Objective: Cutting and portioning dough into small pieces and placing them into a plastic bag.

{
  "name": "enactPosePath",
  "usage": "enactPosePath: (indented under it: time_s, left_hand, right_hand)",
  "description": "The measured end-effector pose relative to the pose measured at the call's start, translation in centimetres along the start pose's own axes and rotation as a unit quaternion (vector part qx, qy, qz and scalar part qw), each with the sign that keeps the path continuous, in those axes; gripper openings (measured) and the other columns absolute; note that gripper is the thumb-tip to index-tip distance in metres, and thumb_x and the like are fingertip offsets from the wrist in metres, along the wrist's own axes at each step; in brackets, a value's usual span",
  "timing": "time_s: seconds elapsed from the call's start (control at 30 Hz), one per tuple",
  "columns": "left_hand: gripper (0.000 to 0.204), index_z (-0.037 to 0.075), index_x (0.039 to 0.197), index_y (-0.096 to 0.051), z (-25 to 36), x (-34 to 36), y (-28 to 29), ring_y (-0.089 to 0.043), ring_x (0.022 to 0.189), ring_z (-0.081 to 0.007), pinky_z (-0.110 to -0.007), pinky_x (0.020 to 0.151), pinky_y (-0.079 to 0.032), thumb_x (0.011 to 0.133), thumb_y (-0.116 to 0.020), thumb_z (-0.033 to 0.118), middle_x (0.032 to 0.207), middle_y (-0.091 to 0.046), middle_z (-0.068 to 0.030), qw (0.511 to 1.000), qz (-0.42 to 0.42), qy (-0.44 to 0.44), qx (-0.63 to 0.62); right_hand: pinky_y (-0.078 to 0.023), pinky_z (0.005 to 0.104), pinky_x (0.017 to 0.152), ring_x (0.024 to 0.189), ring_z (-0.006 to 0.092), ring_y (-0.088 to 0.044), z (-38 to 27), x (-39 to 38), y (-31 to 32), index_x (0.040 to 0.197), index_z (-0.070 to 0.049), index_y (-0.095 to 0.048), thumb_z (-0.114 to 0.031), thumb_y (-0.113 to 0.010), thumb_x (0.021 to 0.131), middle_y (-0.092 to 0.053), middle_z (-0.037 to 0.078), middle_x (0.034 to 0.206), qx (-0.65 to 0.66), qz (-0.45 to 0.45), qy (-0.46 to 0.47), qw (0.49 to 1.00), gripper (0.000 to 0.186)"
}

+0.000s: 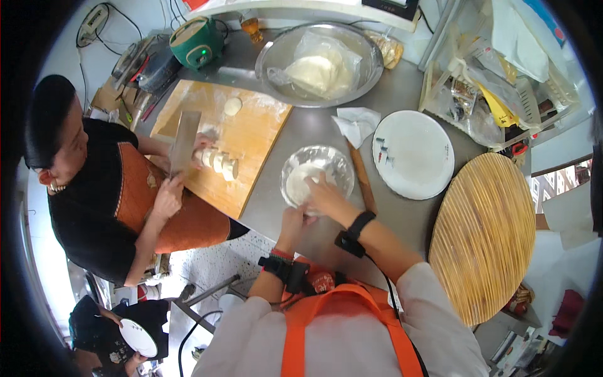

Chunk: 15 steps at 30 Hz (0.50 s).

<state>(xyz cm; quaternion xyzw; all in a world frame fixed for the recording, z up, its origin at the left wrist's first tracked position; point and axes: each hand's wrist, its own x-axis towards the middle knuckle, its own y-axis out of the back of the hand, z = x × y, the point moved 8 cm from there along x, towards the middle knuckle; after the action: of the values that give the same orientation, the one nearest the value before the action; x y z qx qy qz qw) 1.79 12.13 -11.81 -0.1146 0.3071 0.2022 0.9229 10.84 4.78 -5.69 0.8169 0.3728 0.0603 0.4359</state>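
Observation:
A shiny metal bowl (344,164) stands at the counter's near edge, with a round, white, dough-like piece (298,182) in or over it. My right hand (329,196) reaches over the bowl from the right, its fingers stretched apart and touching the white piece. Close to the bowl's near rim is my left hand (294,221); its fingers are blurred and partly hidden, so its grip does not show. Right of the bowl lies a wooden rolling pin (362,176), its far end by a crumpled white cloth or paper (358,125).
A white plate (413,154) and a large round slatted wooden tray (483,239) lie to the right. Behind is a wide steel basin (276,88) with bagged dough. At left, a co-worker holds a cleaver (186,141) beside dough pieces (217,162) on a wooden board (267,135).

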Motion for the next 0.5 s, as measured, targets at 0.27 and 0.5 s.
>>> enactPosePath:
  time_s: [0.27, 0.5]
  left_hand:
    - [0.028, -0.012, 0.091, -0.052, 0.9, 0.2, 2.2, -0.059, 0.070, -0.0188, -0.024, 0.060, -0.051, 0.080, -0.047, 0.013, 0.083, -0.058, -0.0148, 0.998, -0.050, 0.006, -0.026]
    - [0.029, -0.006, 0.089, -0.056, -0.4, 1.9, 3.1, -0.060, 0.065, -0.0165, -0.023, 0.056, -0.050, 0.080, -0.050, 0.020, 0.074, -0.060, -0.0099, 0.990, -0.097, 0.084, 0.065]
  right_hand:
    - [-0.044, 0.0416, 0.072, 0.082, 0.0352, -0.056, 2.1, 4.9, -4.4, 0.087, 0.001, -0.054, -0.016, -0.064, 0.063, -0.057, 0.020, 0.089, -0.052, -0.017, 0.038, 0.998, 0.032]
    - [-0.041, 0.0268, 0.038, 0.042, 0.0144, -0.053, 3.7, 7.0, -3.6, 0.069, 0.005, -0.057, -0.010, -0.060, 0.068, -0.056, 0.010, 0.053, 0.152, -0.167, -0.073, 0.971, 0.015]
